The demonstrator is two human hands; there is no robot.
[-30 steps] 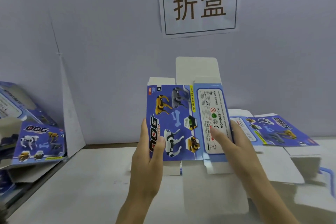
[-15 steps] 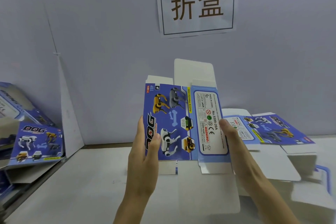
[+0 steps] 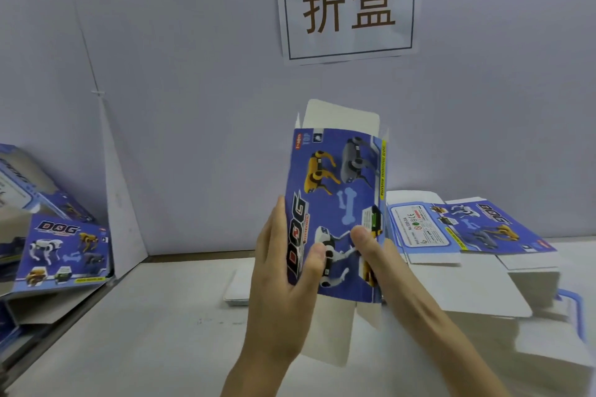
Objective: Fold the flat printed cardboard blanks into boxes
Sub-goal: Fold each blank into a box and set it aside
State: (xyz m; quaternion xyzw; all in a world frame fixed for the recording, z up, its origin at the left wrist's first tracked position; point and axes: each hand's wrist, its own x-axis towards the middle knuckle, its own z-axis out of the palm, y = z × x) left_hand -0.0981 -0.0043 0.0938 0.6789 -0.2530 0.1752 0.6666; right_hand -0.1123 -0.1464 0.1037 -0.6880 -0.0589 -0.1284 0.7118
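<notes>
Upright above the white table (image 3: 145,332), the printed blank (image 3: 342,203): left hand (image 3: 283,271) pinches its left edge, right hand (image 3: 383,264) grips its right edge. More flat blanks (image 3: 467,229) lie stacked at right, and a paper sign (image 3: 350,6) hangs on the pale wall (image 3: 193,106).

Open tabletop (image 3: 145,332) lies front-left, between the folded boxes (image 3: 64,255) piled at the left edge and the raised blank (image 3: 335,203) held upright in the middle. The stack of flat blanks (image 3: 483,235) fills the right side back to the wall (image 3: 193,106), which closes off the whole rear.
</notes>
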